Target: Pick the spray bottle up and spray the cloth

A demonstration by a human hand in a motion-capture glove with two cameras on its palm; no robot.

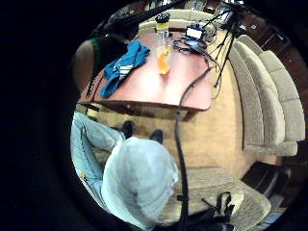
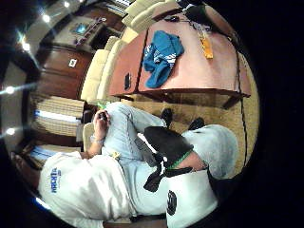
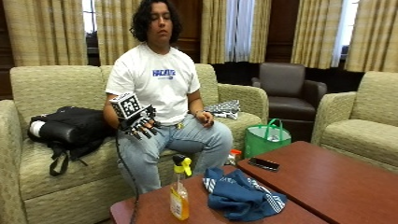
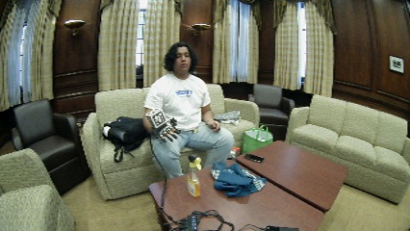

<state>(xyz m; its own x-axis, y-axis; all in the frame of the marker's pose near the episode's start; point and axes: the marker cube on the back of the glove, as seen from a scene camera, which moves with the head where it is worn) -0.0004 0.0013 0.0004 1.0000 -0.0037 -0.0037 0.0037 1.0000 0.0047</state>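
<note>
Outside view: a person is seated on a pale sofa (image 3: 50,88) behind a reddish-brown table (image 3: 348,182)
Right hand: the gloved right hand (image 3: 142,125) is raised above the right thigh, well apart from the table; nothing is held, and the fingers (image 3: 146,132) are seen loosely spread and pointing downward
Other hand: the bare hand (image 3: 204,119) is rested on the lap
Spray bottle: the spray bottle (image 3: 180,190) is stood upright near the table's edge on the person's side; a yellow trigger head and orange liquid in the lower part are seen, and it is touched by nothing
Cloth: the blue cloth (image 3: 241,196) with white stripes is lain crumpled on the table just beside the bottle, apart from it
Phone: a dark phone (image 3: 264,164) is lain flat on the table beyond the cloth
Bags: a black backpack (image 3: 68,126) is rested on the sofa beside the person; a green bag (image 3: 266,139) is stood on the floor by the sofa
Palm views: bottle and cloth are seen far off on the table, with the person's knees in light jeans nearer the hand
</note>
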